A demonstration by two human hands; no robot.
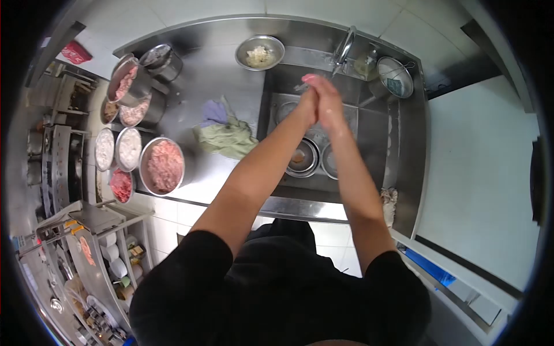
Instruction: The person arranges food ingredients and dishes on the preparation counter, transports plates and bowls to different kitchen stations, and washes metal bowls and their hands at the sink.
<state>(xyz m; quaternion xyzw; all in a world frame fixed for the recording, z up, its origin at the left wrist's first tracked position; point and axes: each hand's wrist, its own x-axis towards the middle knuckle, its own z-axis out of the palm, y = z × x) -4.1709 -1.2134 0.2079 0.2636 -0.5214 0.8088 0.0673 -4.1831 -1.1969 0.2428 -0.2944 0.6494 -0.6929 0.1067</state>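
My left hand and my right hand are pressed against each other over the metal sink, just below the tap. Water seems to run down beside the fingertips. The right hand's fingers look stretched out along the left hand, with nothing visible in them. Most of my left fingers are hidden behind the right hand. Beneath my wrists, a round metal bowl lies in the sink, with another round metal vessel beside it, partly covered by my right forearm.
Left of the sink lie green and purple cloths. Several metal containers of minced meat stand further left. A bowl of pale chopped food sits at the back, a strainer at the right corner. A shelf rack stands at lower left.
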